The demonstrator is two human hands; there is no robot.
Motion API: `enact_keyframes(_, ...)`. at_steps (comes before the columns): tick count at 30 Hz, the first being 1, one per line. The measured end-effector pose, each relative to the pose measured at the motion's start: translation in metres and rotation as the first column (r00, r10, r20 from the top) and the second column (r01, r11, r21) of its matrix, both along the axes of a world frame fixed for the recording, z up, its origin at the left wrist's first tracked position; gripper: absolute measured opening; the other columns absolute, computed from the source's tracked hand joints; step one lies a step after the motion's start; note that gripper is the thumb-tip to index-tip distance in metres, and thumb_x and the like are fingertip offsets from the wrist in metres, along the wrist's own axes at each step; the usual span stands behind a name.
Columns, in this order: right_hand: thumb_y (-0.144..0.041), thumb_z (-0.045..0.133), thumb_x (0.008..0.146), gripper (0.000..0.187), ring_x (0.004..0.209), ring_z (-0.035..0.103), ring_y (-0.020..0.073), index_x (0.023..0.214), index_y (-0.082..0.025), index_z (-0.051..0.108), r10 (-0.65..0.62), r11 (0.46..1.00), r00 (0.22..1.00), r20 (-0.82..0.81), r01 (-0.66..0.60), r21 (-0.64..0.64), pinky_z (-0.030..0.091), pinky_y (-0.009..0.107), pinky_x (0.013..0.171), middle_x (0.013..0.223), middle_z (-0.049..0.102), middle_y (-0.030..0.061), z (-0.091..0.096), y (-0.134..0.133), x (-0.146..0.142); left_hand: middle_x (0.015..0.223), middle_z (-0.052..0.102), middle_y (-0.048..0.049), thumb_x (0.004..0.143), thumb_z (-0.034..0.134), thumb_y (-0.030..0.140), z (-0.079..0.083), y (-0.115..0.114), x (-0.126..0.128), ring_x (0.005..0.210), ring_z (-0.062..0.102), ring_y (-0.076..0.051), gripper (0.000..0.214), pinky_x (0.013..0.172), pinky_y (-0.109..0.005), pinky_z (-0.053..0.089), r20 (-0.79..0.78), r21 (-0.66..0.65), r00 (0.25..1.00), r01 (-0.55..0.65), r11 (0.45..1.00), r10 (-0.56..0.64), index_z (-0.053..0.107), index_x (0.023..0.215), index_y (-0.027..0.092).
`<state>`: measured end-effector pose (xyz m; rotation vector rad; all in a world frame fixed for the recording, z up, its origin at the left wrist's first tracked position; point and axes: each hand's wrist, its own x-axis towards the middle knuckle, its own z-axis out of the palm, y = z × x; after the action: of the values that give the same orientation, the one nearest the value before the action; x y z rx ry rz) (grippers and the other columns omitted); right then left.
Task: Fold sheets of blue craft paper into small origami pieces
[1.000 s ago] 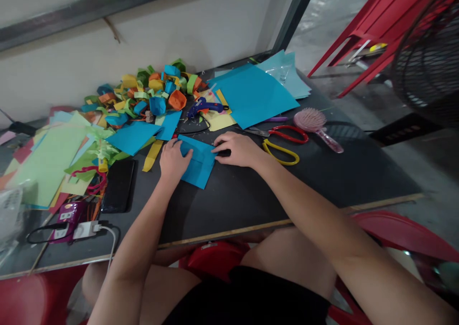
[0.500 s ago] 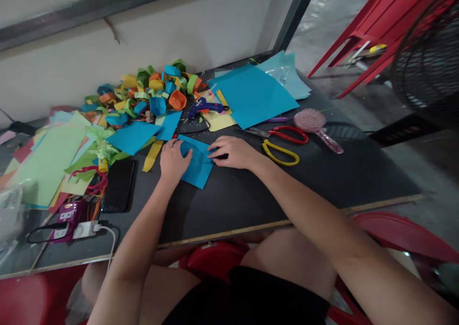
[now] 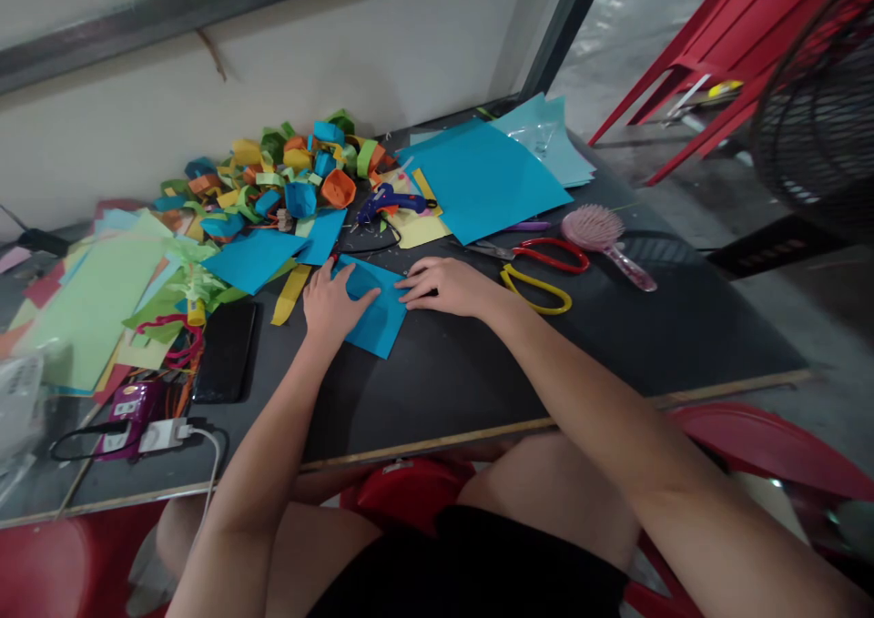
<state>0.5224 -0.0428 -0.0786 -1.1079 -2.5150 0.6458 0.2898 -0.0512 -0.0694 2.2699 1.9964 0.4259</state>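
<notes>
A small sheet of blue paper lies on the dark table between my two hands. My left hand rests on its left side, fingers spread and thumb stretched across the sheet. At the paper's right edge is my right hand, its fingers extended and the tips touching the sheet. Neither hand is wrapped around anything. Just left of my left hand lies a yellow paper strip. Scissors with red and yellow handles lie to the right of my right hand.
Folded paper pieces are heaped by the wall, beside a blue glue gun. A large blue sheet lies behind. A pink hairbrush is at right; a phone and purple power socket are at left. A fan stands right.
My left thumb has stretched further right over the blue paper, and the sheet looks flatter. My right fingers have shifted only slightly at its right edge.
</notes>
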Motion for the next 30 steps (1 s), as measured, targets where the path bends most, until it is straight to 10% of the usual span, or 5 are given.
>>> enact_keyframes(12,-0.027,0.062,0.088,0.018,0.105,0.063,0.0242,0.086,-0.031,0.079,-0.032,0.971,0.997,0.07,0.015,0.238,0.047,0.041,0.089,0.095,0.077,-0.0015,0.0065,-0.0099,-0.0078,0.139,0.053,-0.0142,0.082,0.059,0.057,-0.0005,-0.0021,0.0028,0.128,0.047,-0.036,0.058,0.105,-0.05,0.042,-0.05,0.049,0.999,0.007,0.999,-0.004,0.059,0.126,0.019)
enact_keyframes(30,-0.025,0.063,0.088,0.019,0.105,0.059,0.0213,0.098,-0.034,0.077,0.042,0.997,0.999,0.019,-0.043,0.064,0.051,0.035,0.084,0.106,0.074,0.0003,0.0061,-0.0027,-0.0025,0.133,0.056,-0.0138,0.087,0.055,0.037,-0.0032,-0.0026,0.004,0.124,0.05,-0.033,0.038,0.105,-0.048,0.041,0.003,0.052,1.0,-0.019,0.998,0.018,0.06,0.119,0.018)
